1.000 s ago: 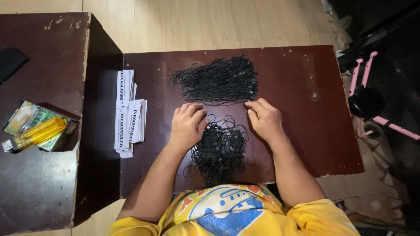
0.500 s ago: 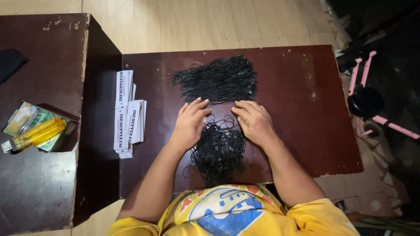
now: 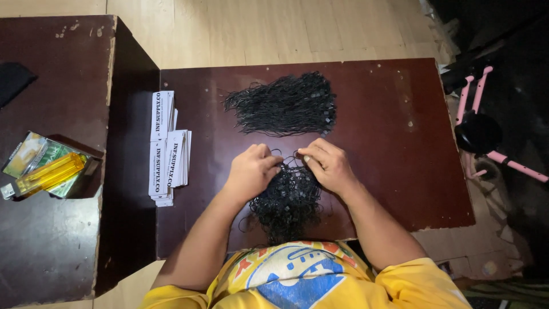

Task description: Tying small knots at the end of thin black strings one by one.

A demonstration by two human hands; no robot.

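My left hand (image 3: pixel 253 169) and my right hand (image 3: pixel 326 164) meet at the top of a tangled heap of black cords (image 3: pixel 287 200) near the front edge of the dark brown table (image 3: pixel 400 114). Fingers of both hands pinch thin black loops from that heap. A neater bundle of straightened black cords (image 3: pixel 283 105), with small square tabs along its right side, lies farther back on the table, just beyond my fingertips.
Stacks of white paper tags (image 3: pixel 167 149) lie left of my left hand. A second dark table (image 3: pixel 51 240) at left holds a yellow bottle (image 3: pixel 48 174) on green packets. A pink-framed black object (image 3: pixel 483 134) stands on the floor at right.
Both hands drew closer together over the top of the tangled heap, and their fingers went from lying flatter to pinching cord loops.
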